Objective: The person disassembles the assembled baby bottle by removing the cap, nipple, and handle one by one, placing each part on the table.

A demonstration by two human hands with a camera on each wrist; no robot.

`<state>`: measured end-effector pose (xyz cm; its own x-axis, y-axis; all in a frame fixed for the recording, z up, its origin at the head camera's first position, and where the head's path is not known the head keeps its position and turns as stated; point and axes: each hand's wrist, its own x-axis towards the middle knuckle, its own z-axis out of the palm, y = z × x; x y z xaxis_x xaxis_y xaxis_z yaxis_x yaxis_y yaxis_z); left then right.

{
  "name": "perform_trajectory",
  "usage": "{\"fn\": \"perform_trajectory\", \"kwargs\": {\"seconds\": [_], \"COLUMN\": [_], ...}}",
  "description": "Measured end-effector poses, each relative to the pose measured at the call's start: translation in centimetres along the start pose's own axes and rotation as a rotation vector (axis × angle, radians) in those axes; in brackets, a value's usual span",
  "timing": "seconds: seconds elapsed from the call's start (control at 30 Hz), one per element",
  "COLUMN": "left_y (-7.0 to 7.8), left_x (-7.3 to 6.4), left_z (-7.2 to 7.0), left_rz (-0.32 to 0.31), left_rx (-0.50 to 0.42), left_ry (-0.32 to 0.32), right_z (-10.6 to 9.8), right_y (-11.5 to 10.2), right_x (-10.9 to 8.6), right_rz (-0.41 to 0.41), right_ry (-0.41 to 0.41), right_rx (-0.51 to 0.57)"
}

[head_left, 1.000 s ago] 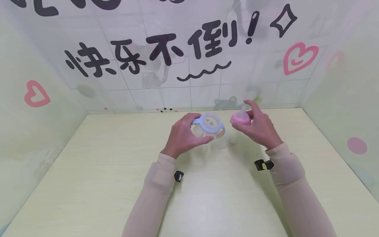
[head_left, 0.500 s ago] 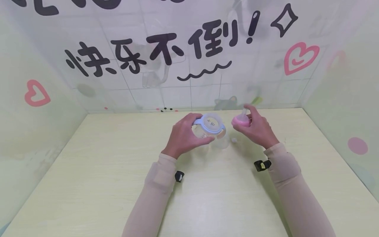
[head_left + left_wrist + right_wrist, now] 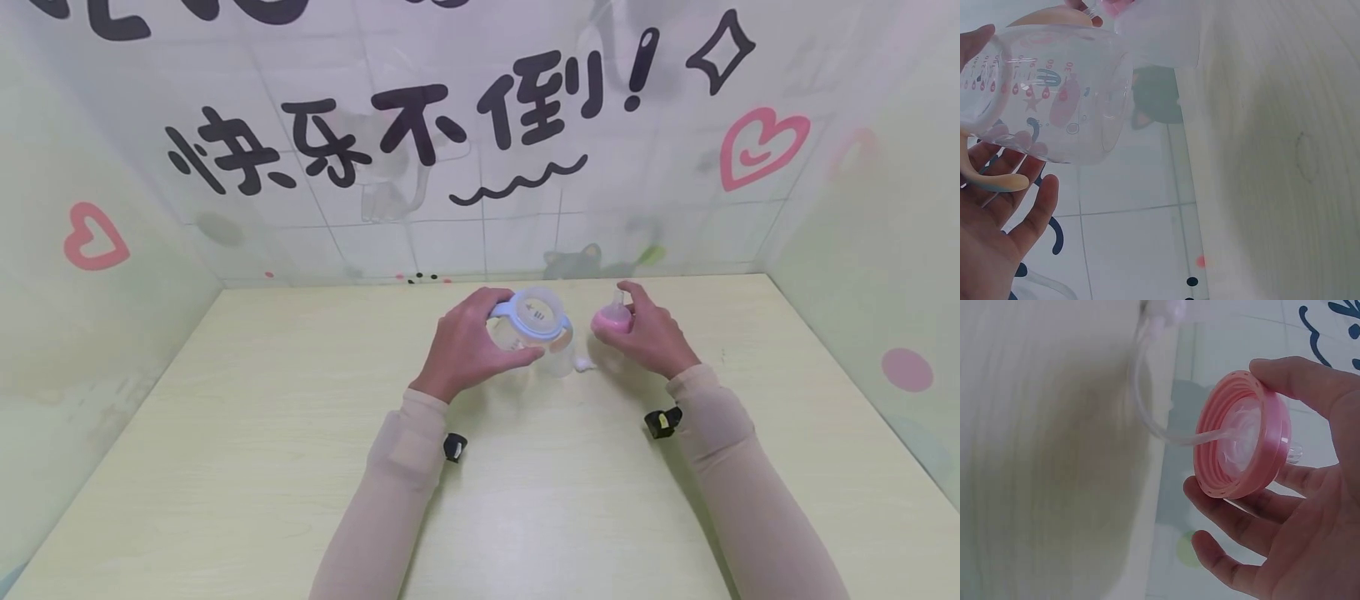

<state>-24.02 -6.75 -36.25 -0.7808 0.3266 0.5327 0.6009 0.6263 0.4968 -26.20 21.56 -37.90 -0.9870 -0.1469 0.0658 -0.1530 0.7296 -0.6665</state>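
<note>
Left hand (image 3: 465,342) covers the clear bottle (image 3: 536,333); its base is hidden.

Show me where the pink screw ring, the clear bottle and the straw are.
pink screw ring (image 3: 1244,434), right wrist view, on its threaded rim.
clear bottle (image 3: 1054,94), left wrist view, on its printed side wall.
straw (image 3: 1147,415), right wrist view, on its curved middle.
</note>
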Motion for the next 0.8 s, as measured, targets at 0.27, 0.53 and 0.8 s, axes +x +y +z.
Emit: {"fn": "perform_trajectory", "kwargs": {"seconds": [0.27,0.53,0.8], "left_y": [0.1,0.1,0.0], "left_x": [0.0,0.0,0.0], "left_z": [0.0,0.0,0.0], "left_rz": [-0.003,-0.003,-0.01], "left_rx": [0.0,-0.006,-0.005], "left_ry": [-0.003,0.0,-0.003], "right_z": [0.4,0.8,1.1], "right_y": [0.8,1.0,0.9], "right_x": [0.1,0.0,0.0], "right_rz": [-0.019,-0.002,-0.011], "right_ry": [-0.061,-0.101,-0.105], "right_rx": [-0.059,-0.068,-0.101]}}
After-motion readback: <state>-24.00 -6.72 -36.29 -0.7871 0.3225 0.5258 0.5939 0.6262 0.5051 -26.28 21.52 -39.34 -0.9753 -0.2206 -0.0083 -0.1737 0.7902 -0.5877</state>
